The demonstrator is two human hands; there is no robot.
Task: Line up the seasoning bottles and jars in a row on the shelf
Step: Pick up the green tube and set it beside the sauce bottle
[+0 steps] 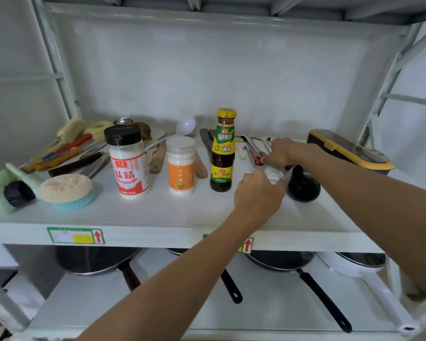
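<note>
Small white bottle (275, 174) lies tilted just right of the dark sauce bottle (222, 153), mid-shelf (158, 212). Left hand (258, 193) curls round its near end and right hand (284, 151) grips the far end. Likely light, stiff, smooth plastic, best held mid-body.

Shelf (182, 210): small jar (275, 174) held between left hand (258, 193) and right hand (284, 151). Left of the grip, nearest first: sauce bottle (223, 153), sugar jar (181, 166), shaker (128, 163). Just right: container (304, 187), seemingly on its side. Behind: tongs (253, 148).
</note>
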